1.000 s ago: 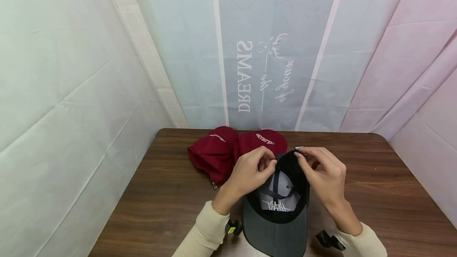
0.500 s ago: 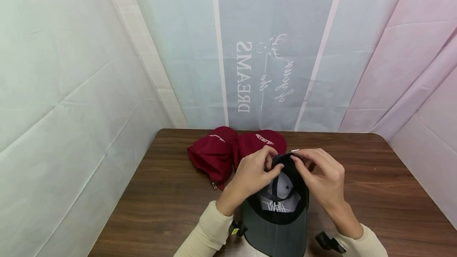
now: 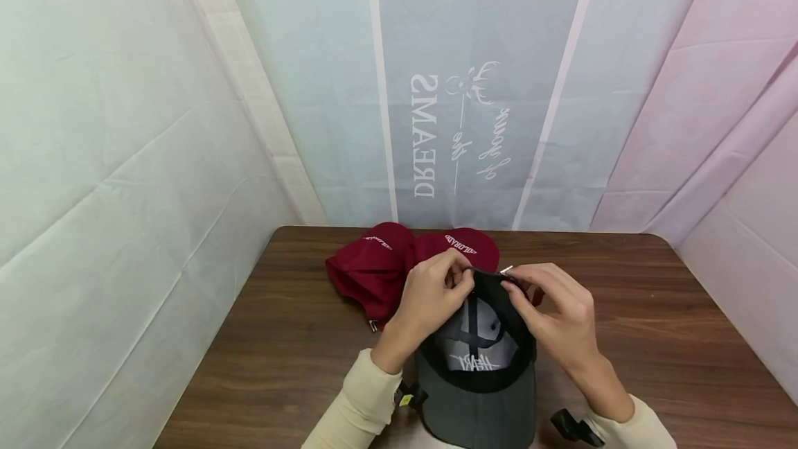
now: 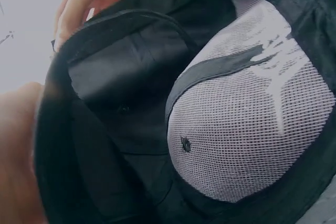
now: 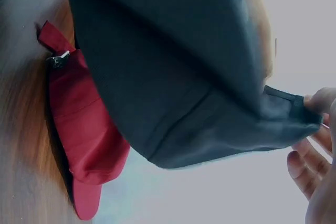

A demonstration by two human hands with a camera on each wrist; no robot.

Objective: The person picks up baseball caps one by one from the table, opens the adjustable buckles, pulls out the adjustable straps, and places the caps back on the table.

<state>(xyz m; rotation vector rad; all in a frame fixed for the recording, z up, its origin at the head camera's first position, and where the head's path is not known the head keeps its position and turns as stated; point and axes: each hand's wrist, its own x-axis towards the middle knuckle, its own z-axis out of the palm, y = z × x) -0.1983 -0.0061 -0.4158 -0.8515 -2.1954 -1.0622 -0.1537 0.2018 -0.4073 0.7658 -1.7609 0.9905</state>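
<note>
A dark grey baseball cap (image 3: 476, 411) stands with its brim toward me and its opening facing up. White lettering shows through the pale mesh inside its front (image 4: 236, 129). My left hand (image 3: 430, 296) pinches the left side of the cap's rear edge between thumb and fingers. Opposite it, my right hand (image 3: 561, 310) pinches the strap end beside a small metal buckle (image 3: 506, 270). In the right wrist view, the strap (image 5: 294, 111) stretches from the cap's dark outer panel to the right fingertips. The cap's rear outside is hidden from the head view.
Two red caps (image 3: 370, 269) with white lettering lie side by side behind the left hand, partly covered by it. They rest near the back edge of the brown wooden table (image 3: 280, 338). Pale printed cloth (image 3: 461, 19) hangs behind and at both sides.
The left thumb and fingers parted at the cap's rear edge, then closed on it again a little farther left. The right hand, with the strap and buckle, has shifted slightly left.
</note>
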